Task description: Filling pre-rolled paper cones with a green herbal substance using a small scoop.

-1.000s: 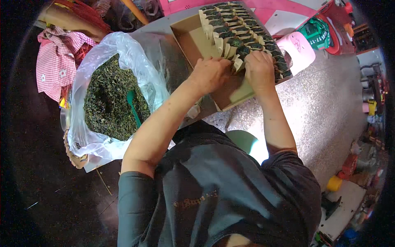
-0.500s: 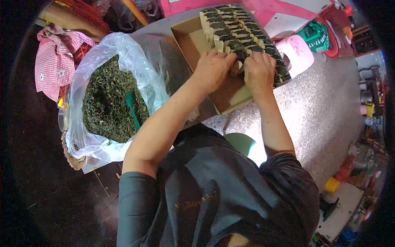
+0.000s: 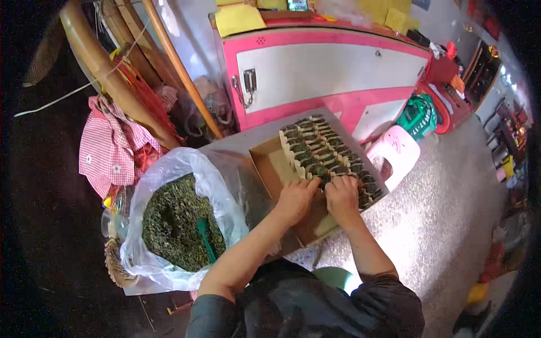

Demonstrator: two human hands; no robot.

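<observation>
Left-hand fingers: curled down at the near end of close rows of small, pale tan, paper-like packets with dark green leafy tops; whether they grip one cannot be told, as the fingertips are largely hidden.
Right-hand fingers: bent over the same near end, just beside the left ones; their tips are out of sight, so their hold cannot be told either.
Packets' place: inside a shallow, open, brown cardboard box, near the right edge of a grey tabletop; the rows fill the box's far and right parts, leaving bare card along its left side.
Packet weight: probably very light, if the filling is dry leaf.
Packet feel: likely soft and crumply, the wrap stiffer than what it holds; dry paper should not be slippery.
Packet weak points: the dark tops look exposed, so tipping or squeezing could spill or crush leaf.
Where to hold: by the pale sides, low down, with a light pinch; neighbours stand so close that fingers may need to part them first.
Loose leaf: a dark green heap in a wide-mouthed, clear plastic bag toward the tabletop's left edge, a slim green plastic scoop lying on it.
</observation>
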